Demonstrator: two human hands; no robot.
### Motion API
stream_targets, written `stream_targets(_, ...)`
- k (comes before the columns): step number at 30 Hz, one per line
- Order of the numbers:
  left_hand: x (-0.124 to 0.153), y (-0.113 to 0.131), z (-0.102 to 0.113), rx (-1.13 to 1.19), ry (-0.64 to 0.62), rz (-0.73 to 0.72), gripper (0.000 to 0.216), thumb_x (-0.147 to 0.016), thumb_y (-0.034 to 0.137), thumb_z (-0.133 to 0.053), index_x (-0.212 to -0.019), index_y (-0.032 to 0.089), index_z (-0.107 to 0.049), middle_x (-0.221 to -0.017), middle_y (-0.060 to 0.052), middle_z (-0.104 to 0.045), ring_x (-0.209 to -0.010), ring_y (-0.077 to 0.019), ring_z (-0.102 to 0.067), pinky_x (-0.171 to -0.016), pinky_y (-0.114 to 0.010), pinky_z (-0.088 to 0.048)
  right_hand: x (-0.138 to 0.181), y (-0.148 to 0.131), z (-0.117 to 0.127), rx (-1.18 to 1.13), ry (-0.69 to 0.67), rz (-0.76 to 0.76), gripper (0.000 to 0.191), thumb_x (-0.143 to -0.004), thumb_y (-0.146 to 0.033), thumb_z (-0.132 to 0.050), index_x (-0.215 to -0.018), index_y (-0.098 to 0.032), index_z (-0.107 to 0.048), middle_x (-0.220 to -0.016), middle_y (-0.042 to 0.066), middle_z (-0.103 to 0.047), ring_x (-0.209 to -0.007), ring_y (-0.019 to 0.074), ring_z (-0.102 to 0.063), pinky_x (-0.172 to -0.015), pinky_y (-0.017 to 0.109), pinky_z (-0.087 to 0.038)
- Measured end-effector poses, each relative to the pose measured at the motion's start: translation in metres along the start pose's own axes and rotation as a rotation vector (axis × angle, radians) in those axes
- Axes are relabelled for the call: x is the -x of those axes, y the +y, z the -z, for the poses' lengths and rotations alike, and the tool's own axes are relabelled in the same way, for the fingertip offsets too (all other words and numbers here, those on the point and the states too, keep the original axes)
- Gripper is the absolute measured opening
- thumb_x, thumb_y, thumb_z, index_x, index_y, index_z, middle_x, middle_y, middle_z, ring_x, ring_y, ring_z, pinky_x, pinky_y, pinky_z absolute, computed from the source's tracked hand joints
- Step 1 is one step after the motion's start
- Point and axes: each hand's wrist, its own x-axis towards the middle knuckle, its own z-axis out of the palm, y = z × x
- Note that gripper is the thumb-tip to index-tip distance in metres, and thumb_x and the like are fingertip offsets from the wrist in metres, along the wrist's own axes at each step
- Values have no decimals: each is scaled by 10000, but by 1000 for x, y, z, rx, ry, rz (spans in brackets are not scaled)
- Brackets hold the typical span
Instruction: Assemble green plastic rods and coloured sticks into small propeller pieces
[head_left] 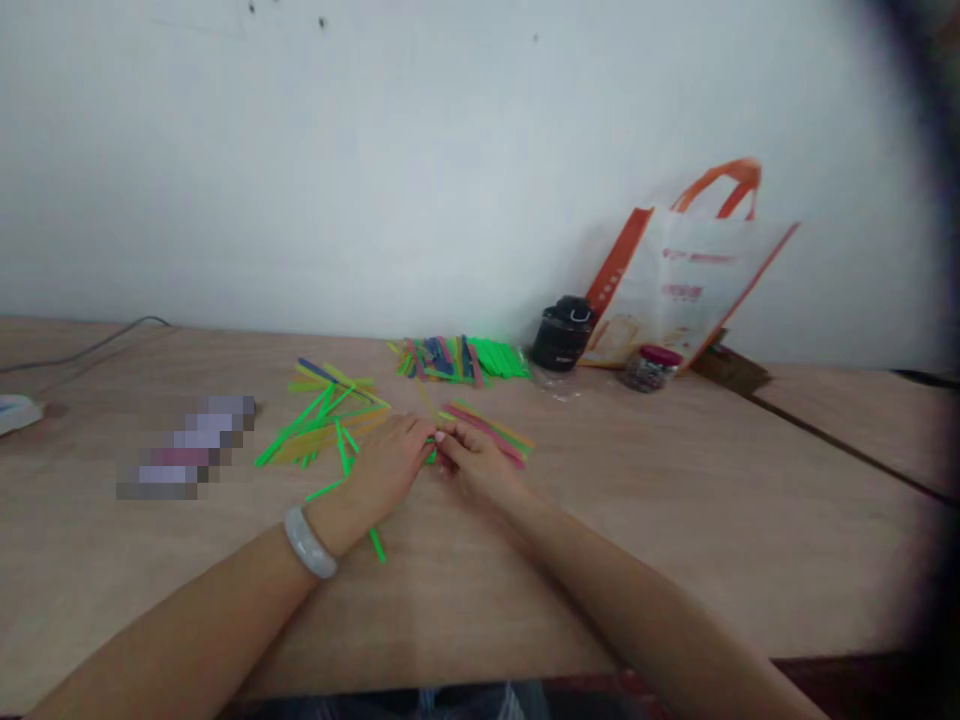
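On a wooden table (675, 490), scattered green strips (294, 426), pale wall (420, 160) behind.

Scanning right of centre in the frame, can't make out any word: blurred red print (682, 292) on the white bag (694, 270), tiny pale lettering (568, 361) on the black container (561, 338)

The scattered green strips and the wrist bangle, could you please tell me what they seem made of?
Green strips: probably smooth plastic, judging by their vivid, even colour; blur leaves this open. Bangle: possibly polished stone or glass, given its pale, glossy surface.
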Motion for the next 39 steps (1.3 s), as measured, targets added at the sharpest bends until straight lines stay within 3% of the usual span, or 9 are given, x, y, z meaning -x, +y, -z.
stream_targets(10,0,-2,-11,33,6,31,177,-949,242,-391,-960,174,-555,-929,-54,-577,-889,-186,-558,-785,-310,-448,0,-1,-2,219,126,61,206,-849,-376,-457,-721,-216,-482,-546,-48,-444,-504,116,-430,-482,231,-333)
stream_targets(17,-3,-3,-12,-12,16,8,240,-959,266,-361,-908,174,-577,-894,-49,-589,-842,-180,-558,-745,-291,-439,-1,-2,-2,207,106,43,242,-853,-394,-448,-684,-221,-444,-513,-57,-433,-467,107,-408,-464,227,-319)
stream_targets(22,-9,-5,-4,116,-16,55,268,-955,266,-369,-887,171,-610,-874,-49,-629,-824,-176,-579,-737,-282,-439,-3,-5,4,149,110,15,279,-829,-444,-481,-677,-211,-457,-510,-59,-440,-454,95,-403,-451,220,-320)
stream_targets(24,-10,-11,3,138,-51,125,279,-945,271,-384,-832,171,-619,-829,-47,-643,-775,-174,-585,-707,-280,-440,-8,-4,16,113,169,-13,303,-826,-481,-468,-700,-205,-477,-526,-54,-449,-459,96,-411,-451,219,-333)
stream_targets(26,-11,-18,8,120,-81,197,301,-937,288,-390,-791,168,-624,-785,-50,-648,-747,-180,-589,-696,-288,-444,-16,-2,34,109,313,-64,342,-843,-507,-408,-743,-196,-509,-535,-44,-447,-468,109,-422,-449,226,-342)
stream_targets(27,-11,-21,10,113,-85,211,304,-934,288,-392,-792,165,-631,-788,-54,-651,-757,-184,-594,-708,-293,-450,-20,-1,44,172,415,-41,355,-858,-497,-382,-759,-188,-527,-547,-37,-454,-483,115,-428,-467,231,-349)
stream_targets(29,-14,-23,9,113,-71,172,273,-921,236,-396,-860,158,-650,-862,-67,-658,-831,-187,-602,-766,-299,-461,-27,3,62,440,496,28,362,-882,-439,-363,-756,-170,-570,-634,9,-536,-618,148,-509,-573,254,-398)
stream_targets(33,-28,-10,-6,136,-77,-92,331,-859,59,-381,-1053,135,-638,-1024,-96,-638,-969,-181,-578,-888,-300,-453,-32,12,83,993,445,-3,371,-922,-306,-325,-936,-146,-659,-947,98,-641,-894,194,-565,-793,290,-409)
stream_targets(39,-46,-7,-33,191,-182,-203,278,-864,88,-422,-996,150,-659,-1012,-89,-669,-961,-200,-599,-909,-342,-459,-31,25,93,1306,337,-154,370,-923,-226,-342,-991,-129,-692,-1004,141,-627,-942,203,-570,-834,291,-410)
